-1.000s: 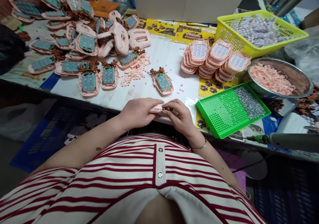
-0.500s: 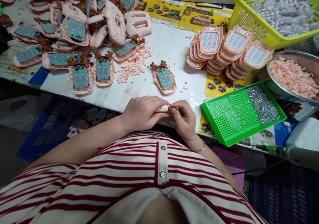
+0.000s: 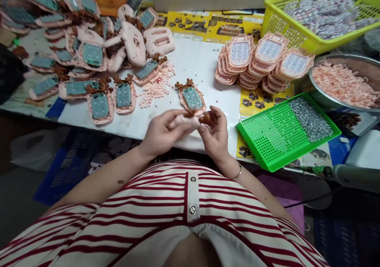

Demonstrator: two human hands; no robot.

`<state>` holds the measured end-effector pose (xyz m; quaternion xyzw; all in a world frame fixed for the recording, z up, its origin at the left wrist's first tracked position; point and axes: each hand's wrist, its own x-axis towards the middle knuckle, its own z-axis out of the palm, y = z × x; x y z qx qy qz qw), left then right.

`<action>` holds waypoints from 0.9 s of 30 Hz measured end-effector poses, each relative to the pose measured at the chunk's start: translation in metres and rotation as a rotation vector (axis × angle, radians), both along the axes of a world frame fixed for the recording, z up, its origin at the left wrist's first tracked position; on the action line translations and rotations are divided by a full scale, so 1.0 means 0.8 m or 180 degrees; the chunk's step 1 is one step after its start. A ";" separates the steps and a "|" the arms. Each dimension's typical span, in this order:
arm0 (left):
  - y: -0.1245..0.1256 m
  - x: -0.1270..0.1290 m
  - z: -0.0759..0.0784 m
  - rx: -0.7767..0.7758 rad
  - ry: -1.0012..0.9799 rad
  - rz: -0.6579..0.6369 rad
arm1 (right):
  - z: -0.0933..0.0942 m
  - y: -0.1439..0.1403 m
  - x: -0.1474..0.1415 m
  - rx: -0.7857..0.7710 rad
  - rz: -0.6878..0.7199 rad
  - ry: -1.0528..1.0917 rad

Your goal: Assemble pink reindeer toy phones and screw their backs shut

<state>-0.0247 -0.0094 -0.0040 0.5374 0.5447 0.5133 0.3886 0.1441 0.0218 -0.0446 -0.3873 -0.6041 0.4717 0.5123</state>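
My left hand (image 3: 162,134) is closed round a pink plastic toy shell (image 3: 184,121), held tilted over the table's front edge. A brown antler piece (image 3: 190,113) shows at the shell's upper side. In my right hand (image 3: 216,134), fingertips pinch a second brown antler piece (image 3: 204,119) close to the shell's right end; whether the two touch I cannot tell. Just beyond my hands lies a pink shell with a circuit board and brown antlers (image 3: 192,97). The held shell is blurred and partly covered by my fingers.
Pink shells with boards (image 3: 93,55) are heaped at the left, beside loose small pink buttons (image 3: 156,90). Stacked keypad fronts (image 3: 240,53) stand right of centre. Along the right are a yellow basket (image 3: 297,33), a metal bowl (image 3: 314,82), a green screw tray (image 3: 261,156) and a powered screwdriver (image 3: 350,176).
Both hands have risen a little from the table edge. The shell has turned so that a brown antler shows on it, and my right fingers have spread somewhat around the other antler.
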 end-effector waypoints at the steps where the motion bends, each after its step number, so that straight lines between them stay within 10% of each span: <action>1: 0.003 -0.003 0.000 -0.0174 -0.0780 0.0095 | 0.005 0.001 -0.001 0.0081 0.0145 -0.0187; 5: 0.007 -0.011 -0.003 -0.0713 -0.2415 0.0340 | 0.028 -0.009 -0.011 0.0432 0.0906 -0.1579; 14: 0.000 -0.012 0.007 -0.0627 -0.1707 -0.0190 | 0.045 -0.027 -0.012 0.0794 0.1016 -0.1753; 19: -0.004 0.000 0.005 -0.0694 -0.2119 -0.0385 | 0.041 -0.035 -0.002 0.1203 0.0381 -0.2101; 27: -0.003 0.036 0.018 -0.0521 -0.2089 -0.0262 | 0.033 -0.046 0.017 0.0624 0.0277 -0.1697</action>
